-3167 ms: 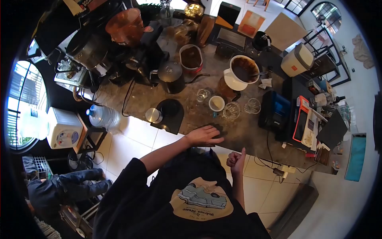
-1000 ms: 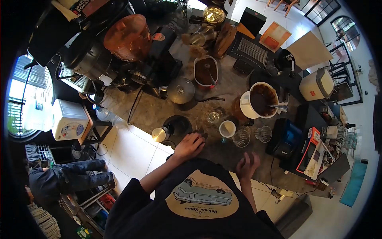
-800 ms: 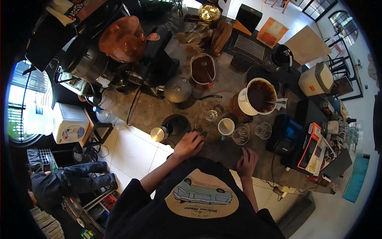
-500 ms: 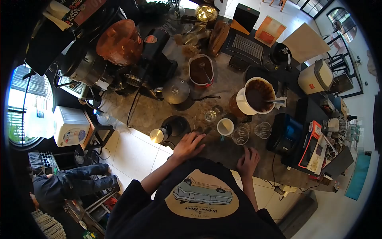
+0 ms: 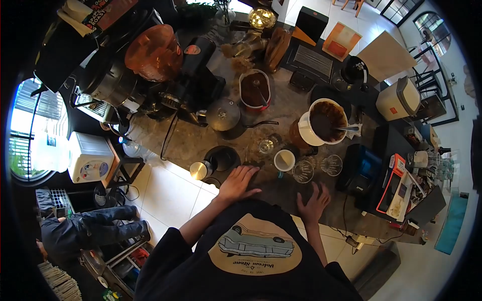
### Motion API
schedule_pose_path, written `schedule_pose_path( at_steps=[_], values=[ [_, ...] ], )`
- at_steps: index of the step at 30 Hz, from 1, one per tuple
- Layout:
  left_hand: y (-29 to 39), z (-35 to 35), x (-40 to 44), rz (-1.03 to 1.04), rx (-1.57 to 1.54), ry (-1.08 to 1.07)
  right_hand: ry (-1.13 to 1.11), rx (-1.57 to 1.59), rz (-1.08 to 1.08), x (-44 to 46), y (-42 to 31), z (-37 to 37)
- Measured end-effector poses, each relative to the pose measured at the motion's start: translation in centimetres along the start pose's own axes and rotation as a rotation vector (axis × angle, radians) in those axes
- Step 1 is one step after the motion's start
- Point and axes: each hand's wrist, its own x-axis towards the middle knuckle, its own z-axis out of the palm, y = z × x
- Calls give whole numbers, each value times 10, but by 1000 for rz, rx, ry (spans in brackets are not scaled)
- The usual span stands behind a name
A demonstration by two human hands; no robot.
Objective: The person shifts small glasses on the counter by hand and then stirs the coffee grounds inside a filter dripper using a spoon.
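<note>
My left hand (image 5: 239, 184) lies flat at the counter's near edge, fingers stretched out and holding nothing, close to a round black holder (image 5: 224, 159). Over to the right, my right hand (image 5: 313, 201) rests on the same edge with its fingers spread, just below a clear glass (image 5: 303, 171). A white cup (image 5: 284, 160) stands beside that glass, and a second clear glass (image 5: 331, 165) is to its right. Behind them a white coffee dripper (image 5: 304, 128) with dark wet grounds and a spoon sits on a brown-looking jug. A gooseneck kettle (image 5: 223, 115) stands at centre left.
A red-rimmed container of ground coffee (image 5: 241, 96) with a spoon is farther back. Grinders with an orange hopper (image 5: 153, 53) fill the left. A dark screen device (image 5: 359, 168) stands right. Another person (image 5: 90, 233) is at lower left, off the counter.
My right hand's fingers have spread apart, with the thumb moving out to the side. My left thumb also sticks out more. The things on the counter stay put.
</note>
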Motion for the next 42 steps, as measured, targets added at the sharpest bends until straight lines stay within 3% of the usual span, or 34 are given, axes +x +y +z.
schedule_pose_path(
  at_steps=[3,9,12,15,18,21,24,27,33,36,42],
  values=[
    [3,2,-1,13,33,-3,-63,-61,-11,3,-1,-2],
    [9,-3,1,1,125,-48,21,9,8,3,-4,-2],
    [7,-3,2,10,99,-50,-88,-56,25,4,-5,-7],
    [7,-4,2,6,50,-42,63,163,-11,0,4,-5],
    [8,-3,6,-20,78,-9,219,55,13,2,-3,-2],
    [6,1,5,-39,120,-1,-29,-68,37,10,-9,-9],
    [6,2,5,-46,117,-10,198,23,13,7,-9,-7],
    [5,2,6,-53,115,-15,5,-4,-1,5,-1,-1],
    [6,3,5,-68,111,-14,238,47,8,-5,-1,7],
    [5,5,4,-68,116,-4,63,55,38,4,-5,-2],
    [5,3,6,-63,118,26,56,68,57,4,-3,0]
  ],
)
